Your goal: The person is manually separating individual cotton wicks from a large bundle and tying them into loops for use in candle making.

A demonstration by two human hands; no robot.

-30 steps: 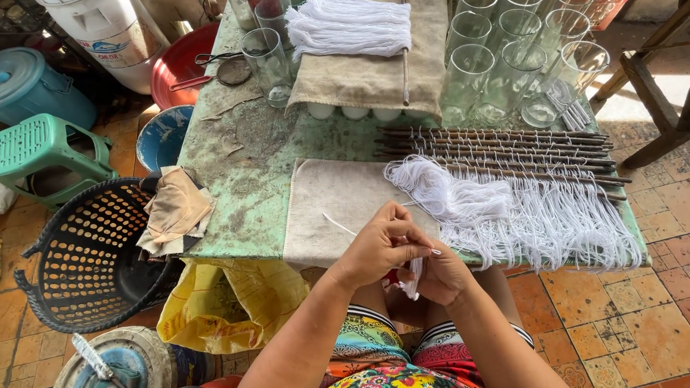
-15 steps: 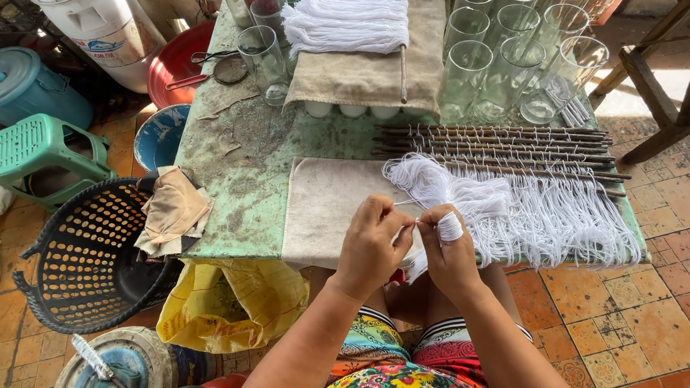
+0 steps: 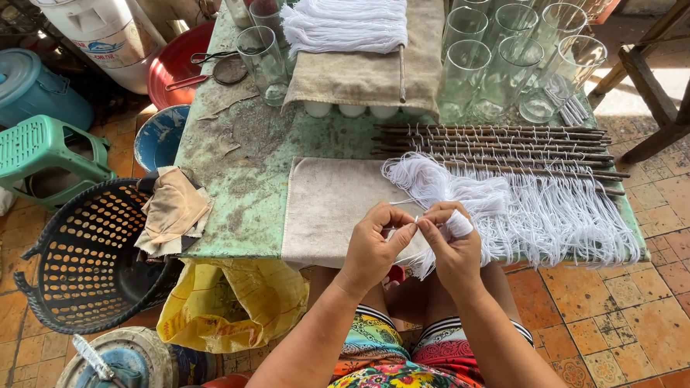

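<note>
My left hand and my right hand meet at the table's near edge, fingertips pinched together on a thin white string. A small bundle of white strings rests over my right hand's knuckles and hangs below it. Just beyond lies a loose heap of white strings on a beige cloth. To the right, rusty metal rods carry rows of hanging white strings.
Several clear glasses stand at the back right of the green table. Another string bundle lies on a beige cloth at the back. A black basket, green stool, yellow bag and blue lidded bucket sit left.
My hands rose from below the table edge to its level. The right hand turned, bringing the string bundle over its knuckles, and both hands now pinch one string between them.
</note>
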